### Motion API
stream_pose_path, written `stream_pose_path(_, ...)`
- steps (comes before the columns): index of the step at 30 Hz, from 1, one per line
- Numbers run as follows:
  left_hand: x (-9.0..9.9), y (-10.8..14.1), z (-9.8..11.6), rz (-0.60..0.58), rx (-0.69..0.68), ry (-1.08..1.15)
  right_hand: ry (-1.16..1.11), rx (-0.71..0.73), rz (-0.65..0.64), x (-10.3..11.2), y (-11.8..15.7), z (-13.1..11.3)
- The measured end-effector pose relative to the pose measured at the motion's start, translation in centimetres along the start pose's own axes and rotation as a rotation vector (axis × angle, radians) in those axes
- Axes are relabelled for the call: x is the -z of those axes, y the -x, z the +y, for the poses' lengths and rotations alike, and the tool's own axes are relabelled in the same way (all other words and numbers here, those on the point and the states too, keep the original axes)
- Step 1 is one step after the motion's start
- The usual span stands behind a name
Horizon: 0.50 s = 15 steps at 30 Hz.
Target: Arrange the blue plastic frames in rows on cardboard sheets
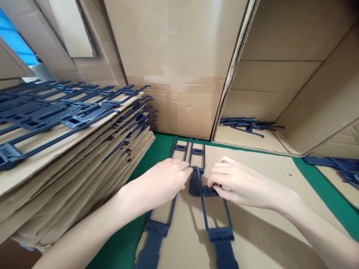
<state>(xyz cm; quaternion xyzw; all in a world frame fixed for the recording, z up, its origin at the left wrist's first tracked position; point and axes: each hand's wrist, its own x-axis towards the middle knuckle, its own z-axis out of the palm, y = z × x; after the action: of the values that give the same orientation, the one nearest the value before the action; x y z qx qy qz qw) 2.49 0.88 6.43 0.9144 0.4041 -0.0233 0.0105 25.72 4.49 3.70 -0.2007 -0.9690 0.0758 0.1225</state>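
Observation:
My right hand (235, 181) is closed on the crosspiece of a long dark blue plastic frame (221, 233), with thumb and fingers pinching it. This frame stretches toward the bottom edge, ending in a ribbed, wider part. My left hand (168, 177) has its fingers curled together by the top end of the same frame; the exact grip is partly hidden. Under the left hand another dark blue plastic frame (157, 226) lies lengthwise. Beyond the hands, a further frame (198, 152) with a ribbed tab lies on the cardboard sheet (260, 235).
At left rises a tall stack of cardboard sheets (112, 175) layered with similar frames (75, 108). A large cardboard box (174, 74) stands behind. An open box (269, 74) at right holds loose frames (249, 124). Green table surface (314, 186) shows around the sheet.

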Motion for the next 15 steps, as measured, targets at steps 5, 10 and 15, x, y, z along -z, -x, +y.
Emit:
stream_pose_path(5, -0.8, -0.5, -0.6, -0.08, 0.082, -0.024, -0.077, 0.027, -0.051, -1.8, -0.6, -1.1)
stream_pose_path(10, -1.8, -0.7, -1.3, -0.123, 0.081, -0.021, -0.118, -0.043, -0.17, -1.1, -0.2, -1.3)
stream_pose_path(15, -2.1, -1.5, -2.6, -0.099, 0.022, 0.049, -0.139, -0.056, -0.244, -1.5, 0.1, -1.6)
